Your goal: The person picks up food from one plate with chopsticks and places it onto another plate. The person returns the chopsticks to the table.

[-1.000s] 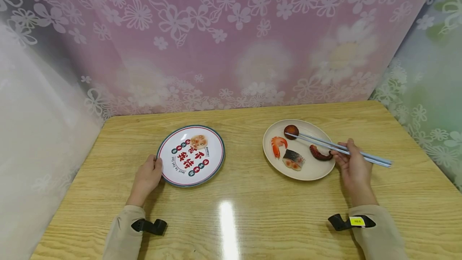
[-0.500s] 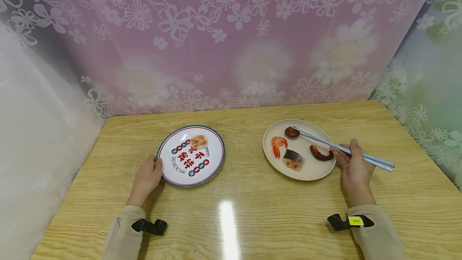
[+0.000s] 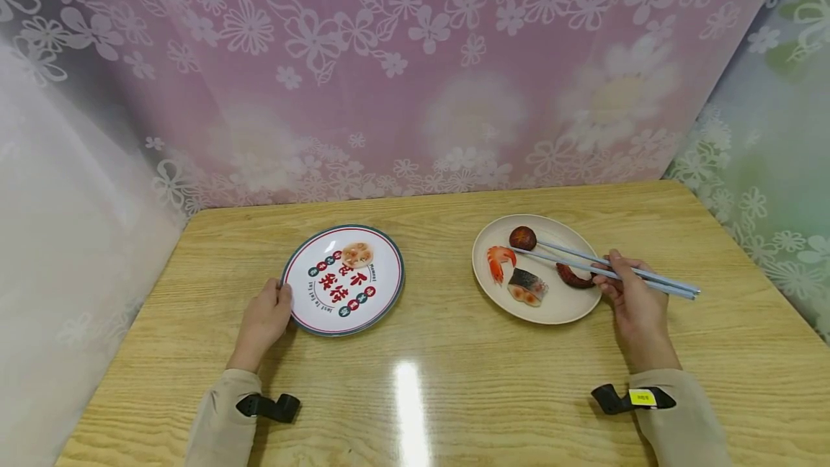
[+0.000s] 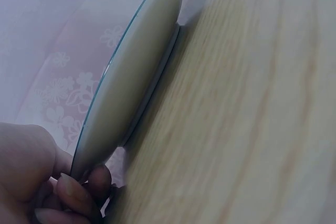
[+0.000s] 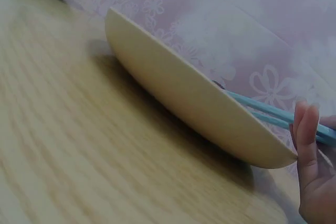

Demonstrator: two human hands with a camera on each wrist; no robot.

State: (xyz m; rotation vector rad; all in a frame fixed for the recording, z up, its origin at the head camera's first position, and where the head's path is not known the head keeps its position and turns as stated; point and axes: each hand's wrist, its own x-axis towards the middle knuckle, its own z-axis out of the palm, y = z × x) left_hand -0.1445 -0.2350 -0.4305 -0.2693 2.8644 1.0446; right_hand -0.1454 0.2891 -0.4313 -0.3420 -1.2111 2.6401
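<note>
My left hand grips the near-left rim of a white plate with red characters, thumb above and fingers curled beneath. A lotus root slice lies on that plate. Light-blue chopsticks are held in my right hand, whose fingertips are right at the rim of a beige plate. Spread apart, their tips reach a brown shiitake mushroom; one ends at its side, the other passes just below it. A shrimp, a fish piece and an octopus tentacle share the beige plate.
Both plates stand on a wooden table, with a gap between them. A pink flowered curtain hangs along the table's back edge. Pale curtains flank it at left and right. A black strap mount sits on the right sleeve.
Half a second ago the chopsticks were together against the tilted mushroom. Now they are spread, one tip lower, and the mushroom shows its cross-marked top. The left hand has stayed on its plate.
</note>
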